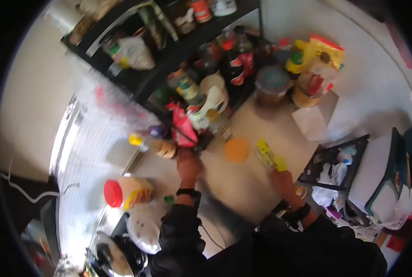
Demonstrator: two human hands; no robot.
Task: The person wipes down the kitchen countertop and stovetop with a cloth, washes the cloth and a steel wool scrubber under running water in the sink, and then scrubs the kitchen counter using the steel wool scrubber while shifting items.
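My right hand is closed on one end of a yellow packet and holds it over the counter. My left hand reaches to the front of the black shelf rack, by a pink-red packet. Its fingers are blurred and partly hidden, so whether they grip anything does not show. Just left of that hand is a bottle with a yellow cap. Between my hands lies a round orange lid-like disc. A small glass jar stands behind it.
The black rack carries bottles and packets. A lidded tub and a larger jar stand at the back right. A red-lidded jar is at the left, near a rounded white appliance. A black-framed bin stands right.
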